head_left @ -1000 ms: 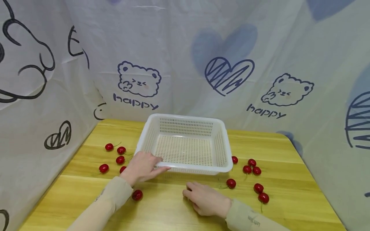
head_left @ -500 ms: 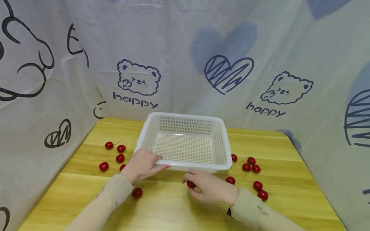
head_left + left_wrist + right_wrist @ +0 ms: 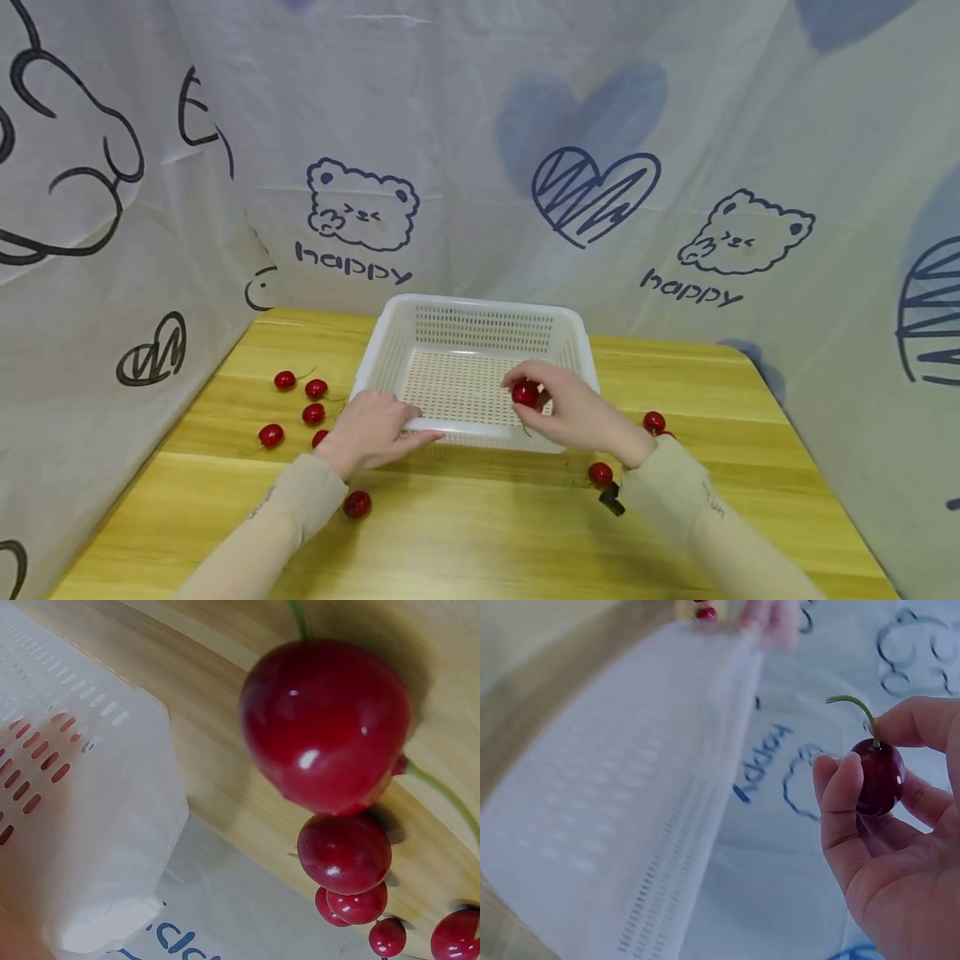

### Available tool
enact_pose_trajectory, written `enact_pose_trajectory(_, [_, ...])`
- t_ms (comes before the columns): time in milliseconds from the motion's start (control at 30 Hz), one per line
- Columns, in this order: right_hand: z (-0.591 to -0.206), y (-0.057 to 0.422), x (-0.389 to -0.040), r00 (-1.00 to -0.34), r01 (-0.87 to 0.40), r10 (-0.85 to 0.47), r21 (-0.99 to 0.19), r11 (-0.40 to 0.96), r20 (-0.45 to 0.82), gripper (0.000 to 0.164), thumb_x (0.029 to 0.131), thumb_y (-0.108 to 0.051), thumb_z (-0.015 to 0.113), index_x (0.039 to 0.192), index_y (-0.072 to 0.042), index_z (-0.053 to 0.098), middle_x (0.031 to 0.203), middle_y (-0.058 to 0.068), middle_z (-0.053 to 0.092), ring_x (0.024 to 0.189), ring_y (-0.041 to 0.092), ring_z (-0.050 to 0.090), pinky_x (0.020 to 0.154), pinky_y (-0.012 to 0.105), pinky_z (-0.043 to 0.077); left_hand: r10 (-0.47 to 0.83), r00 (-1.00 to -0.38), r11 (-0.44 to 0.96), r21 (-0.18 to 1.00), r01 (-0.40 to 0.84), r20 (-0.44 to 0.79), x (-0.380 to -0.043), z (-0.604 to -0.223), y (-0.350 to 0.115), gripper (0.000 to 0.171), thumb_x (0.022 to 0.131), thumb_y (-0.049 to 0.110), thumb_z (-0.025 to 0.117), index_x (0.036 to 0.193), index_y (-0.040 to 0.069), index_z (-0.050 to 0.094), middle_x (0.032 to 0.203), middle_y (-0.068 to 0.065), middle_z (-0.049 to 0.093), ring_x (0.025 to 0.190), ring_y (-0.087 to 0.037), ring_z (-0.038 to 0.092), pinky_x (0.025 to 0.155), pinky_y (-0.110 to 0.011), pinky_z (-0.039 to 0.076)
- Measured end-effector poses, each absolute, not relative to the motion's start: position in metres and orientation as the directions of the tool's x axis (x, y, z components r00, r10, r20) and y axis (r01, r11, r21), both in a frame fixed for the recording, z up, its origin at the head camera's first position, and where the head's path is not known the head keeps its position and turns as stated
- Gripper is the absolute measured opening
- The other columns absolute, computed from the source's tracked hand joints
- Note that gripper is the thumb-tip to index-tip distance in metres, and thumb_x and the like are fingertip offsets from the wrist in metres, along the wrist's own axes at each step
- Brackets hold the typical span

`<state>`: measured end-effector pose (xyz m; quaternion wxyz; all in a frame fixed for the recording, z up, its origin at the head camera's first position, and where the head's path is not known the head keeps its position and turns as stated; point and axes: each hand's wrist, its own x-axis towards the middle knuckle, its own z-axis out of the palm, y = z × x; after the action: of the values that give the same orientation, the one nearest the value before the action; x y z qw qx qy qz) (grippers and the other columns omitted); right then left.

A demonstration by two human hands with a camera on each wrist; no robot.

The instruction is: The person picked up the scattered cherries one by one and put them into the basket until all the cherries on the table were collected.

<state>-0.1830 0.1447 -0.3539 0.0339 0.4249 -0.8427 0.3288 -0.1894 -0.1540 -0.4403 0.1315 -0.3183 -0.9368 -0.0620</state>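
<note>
A white plastic basket (image 3: 480,432) with slotted walls stands at the back of the table. My left hand (image 3: 372,435) grips its front left corner, fingers over the rim and thumb along the outside. Over the basket's front right part, my right hand (image 3: 573,408) pinches a red cherry (image 3: 525,393) between fingers and thumb. That cherry (image 3: 879,778) shows its green stem pointing up in the right wrist view. No other cherry shows inside the basket, though the right hand hides part of it.
Several cherries (image 3: 313,414) lie left of the basket, and one cherry (image 3: 357,504) is near my left sleeve. On the right, a cherry (image 3: 600,475) and a further cherry (image 3: 654,422) show beside my right arm, which covers others. A printed cloth (image 3: 465,167) hangs behind the table (image 3: 465,533).
My right hand took hold of a cherry on the table in front of the basket and lifted it forward and right, over the basket. The left hand stays on the rim.
</note>
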Motion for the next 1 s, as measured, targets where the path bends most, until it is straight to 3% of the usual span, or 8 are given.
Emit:
enact_pose_trajectory(267, [-0.343,0.156,-0.215,-0.782,-0.585,-0.521,-0.694,0.42,0.343,0.025,0.088,0.0,0.062,0.113,-0.002,0.057,0.104,0.011,0.06,0.083,0.022,0.057,0.072,0.028,0.053,0.575,-0.768,0.793,0.038,0.608,0.281,-0.188,-0.439,-0.153,0.051,0.089,0.067,0.042,0.07,0.024,0.06,0.049,0.014,0.04,0.042,-0.003,0.038,0.043,-0.022,0.035])
enact_pose_trajectory(433, [-0.35,0.162,-0.227,-0.844,-0.502,-0.444,-0.738,0.451,0.303,0.027,0.09,-0.002,0.06,0.116,0.001,0.055,0.111,0.019,0.059,0.087,0.029,0.058,0.075,0.033,0.053,0.568,-0.776,0.798,0.047,0.601,0.275,-0.189,-0.439,-0.153,0.052,0.088,0.068,0.041,0.07,0.024,0.061,0.049,0.014,0.04,0.042,-0.003,0.038,0.043,-0.022,0.034])
enact_pose_trajectory(800, [-0.386,0.175,-0.242,-0.874,-0.47,-0.433,-0.616,0.633,0.222,0.025,0.088,-0.01,0.062,0.112,-0.006,0.058,0.103,0.011,0.063,0.082,0.022,0.056,0.07,0.034,0.051,0.569,-0.777,0.797,0.052,0.602,0.27,-0.19,-0.44,-0.154,0.053,0.088,0.069,0.04,0.07,0.024,0.061,0.048,0.014,0.04,0.042,-0.004,0.037,0.042,-0.022,0.034])
enact_pose_trajectory(1000, [-0.396,0.176,-0.242,-0.821,-0.565,-0.514,-0.476,0.674,0.247,0.021,0.086,-0.007,0.062,0.106,-0.004,0.059,0.094,0.007,0.061,0.076,0.017,0.054,0.066,0.032,0.05,0.576,-0.77,0.794,0.035,0.607,0.276,-0.19,-0.44,-0.154,0.051,0.088,0.068,0.041,0.064,0.025,0.053,0.046,0.012,0.037,0.041,-0.004,0.035,0.042,-0.023,0.033])
